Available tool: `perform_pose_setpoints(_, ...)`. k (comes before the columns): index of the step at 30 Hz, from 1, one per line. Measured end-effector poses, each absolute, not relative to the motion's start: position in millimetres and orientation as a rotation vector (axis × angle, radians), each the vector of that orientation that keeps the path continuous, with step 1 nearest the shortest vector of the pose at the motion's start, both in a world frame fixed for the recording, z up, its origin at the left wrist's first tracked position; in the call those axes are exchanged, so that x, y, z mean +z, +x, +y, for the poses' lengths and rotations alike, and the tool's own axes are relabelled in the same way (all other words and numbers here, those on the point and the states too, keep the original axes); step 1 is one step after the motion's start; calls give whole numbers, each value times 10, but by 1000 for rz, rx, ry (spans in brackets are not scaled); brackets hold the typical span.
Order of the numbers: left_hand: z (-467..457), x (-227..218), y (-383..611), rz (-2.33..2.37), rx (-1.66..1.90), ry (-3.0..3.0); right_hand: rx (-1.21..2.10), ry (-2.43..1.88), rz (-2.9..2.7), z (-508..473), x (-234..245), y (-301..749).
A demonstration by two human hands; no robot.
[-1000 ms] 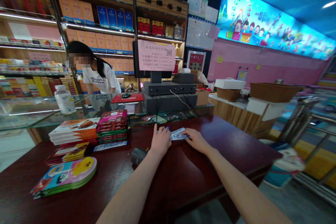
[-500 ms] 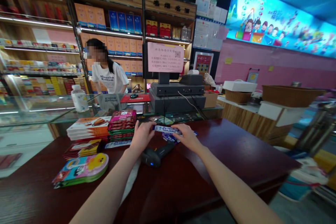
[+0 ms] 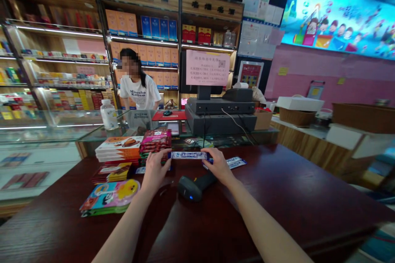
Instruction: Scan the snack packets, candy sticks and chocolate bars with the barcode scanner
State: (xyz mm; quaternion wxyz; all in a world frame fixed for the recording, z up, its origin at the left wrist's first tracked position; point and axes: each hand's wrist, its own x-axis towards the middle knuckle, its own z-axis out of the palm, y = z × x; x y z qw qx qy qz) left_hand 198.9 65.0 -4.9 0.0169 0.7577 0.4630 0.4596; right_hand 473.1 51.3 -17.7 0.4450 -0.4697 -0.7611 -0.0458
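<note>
Blue-and-white, slim wrapped packet [image 3: 189, 155] was just beyond the black plastic handheld scanner [image 3: 190, 189], left hand [image 3: 156, 169] and right hand [image 3: 221, 165] pinching its ends. Light, level fingertip pressure seemed best to avoid creasing.

Slim and smooth, that left forearm [image 3: 128, 224], bare for all the length in view and tapering into a narrow wrist [image 3: 147, 190], and the right forearm [image 3: 262, 220] matches it, just as bare! On to the left hand [image 3: 156, 169], uncovered too, the right hand [image 3: 220, 165] likewise, slender fingers [image 3: 163, 154] on both, nails too small to make out.
</note>
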Motion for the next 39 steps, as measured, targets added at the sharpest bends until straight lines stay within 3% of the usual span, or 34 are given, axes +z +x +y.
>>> perform_pose_setpoints(7,677,-259,2016,1364,1615,2182,-132,-1107,-1767,564,-277,4674)
perform_pose_setpoints(20,718,-329,2005,1361,1596,2117,-69,-1034,-1772,560,-254,4705)
perform_pose_setpoints(39,671,-283,2041,1359,1624,2082,639,-1062,-1258,556,-231,4546)
